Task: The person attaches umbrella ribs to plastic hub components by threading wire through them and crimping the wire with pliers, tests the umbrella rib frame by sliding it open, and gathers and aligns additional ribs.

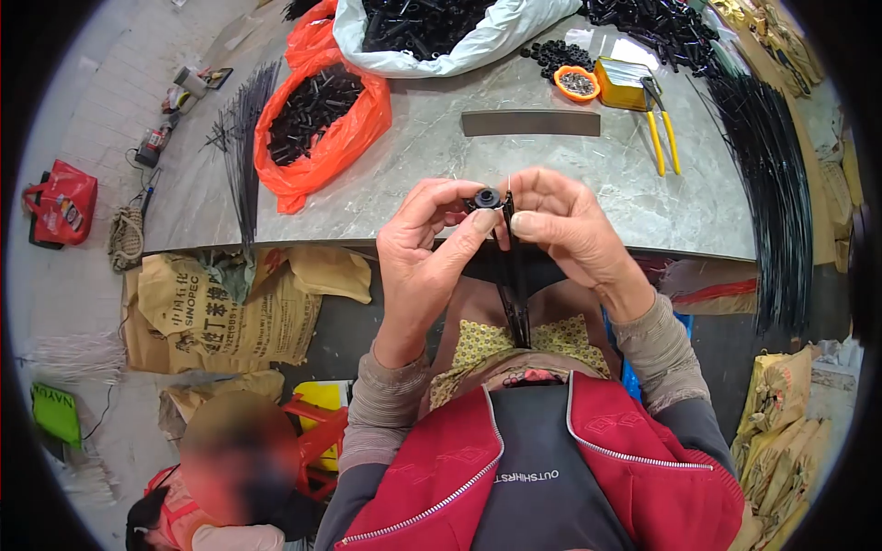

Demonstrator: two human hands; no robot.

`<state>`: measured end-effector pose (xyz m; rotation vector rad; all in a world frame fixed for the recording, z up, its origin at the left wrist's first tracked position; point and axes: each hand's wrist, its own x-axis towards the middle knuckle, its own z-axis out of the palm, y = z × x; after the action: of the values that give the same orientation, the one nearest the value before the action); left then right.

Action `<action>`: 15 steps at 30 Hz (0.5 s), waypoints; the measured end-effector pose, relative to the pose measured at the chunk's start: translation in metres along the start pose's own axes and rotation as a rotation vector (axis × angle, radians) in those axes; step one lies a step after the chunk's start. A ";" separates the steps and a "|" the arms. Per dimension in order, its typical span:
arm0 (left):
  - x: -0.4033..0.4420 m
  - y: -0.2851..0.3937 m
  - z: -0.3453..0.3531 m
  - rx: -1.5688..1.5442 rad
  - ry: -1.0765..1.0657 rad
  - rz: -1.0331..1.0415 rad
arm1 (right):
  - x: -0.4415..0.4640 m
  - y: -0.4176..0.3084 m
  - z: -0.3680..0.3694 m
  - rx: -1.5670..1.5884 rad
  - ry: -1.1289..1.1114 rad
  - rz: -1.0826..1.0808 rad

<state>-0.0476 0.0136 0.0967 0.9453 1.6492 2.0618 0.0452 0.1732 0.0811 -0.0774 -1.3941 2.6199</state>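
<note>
My left hand [427, 243] is closed, thumb and fingers pinching a black round hub [488, 197] with a hole in its middle. Close beside it, my right hand [570, 225] pinches a thin black rib [510, 209] between thumb and forefinger; its fine tip points upward. Below the hands, several long black rods [516, 308] run down together to my lap, like the frame of a folded umbrella. How the rib meets the hub is too small to tell. Both hands are just over the table's near edge.
On the grey table [423, 156] lie a dark flat bar [531, 123], yellow-handled pliers [663, 138], an orange bowl [577, 96] of small metal parts and a yellow box [617, 96]. A red bag [372, 119] holds black tubes. Black rods [763, 174] overhang the right edge. Another person sits lower left.
</note>
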 end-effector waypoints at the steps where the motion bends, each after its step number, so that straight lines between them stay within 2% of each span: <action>1: -0.002 0.000 -0.001 0.007 0.011 0.002 | 0.000 0.010 -0.002 0.067 -0.045 -0.026; 7: -0.013 0.003 0.001 -0.031 0.060 0.004 | -0.003 0.031 0.010 -0.004 0.051 -0.158; 15: -0.019 0.011 0.004 0.006 0.108 0.016 | -0.004 0.034 0.018 -0.065 0.071 -0.235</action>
<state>-0.0300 0.0016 0.1024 0.8655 1.7068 2.1552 0.0422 0.1391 0.0630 -0.0133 -1.3733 2.3598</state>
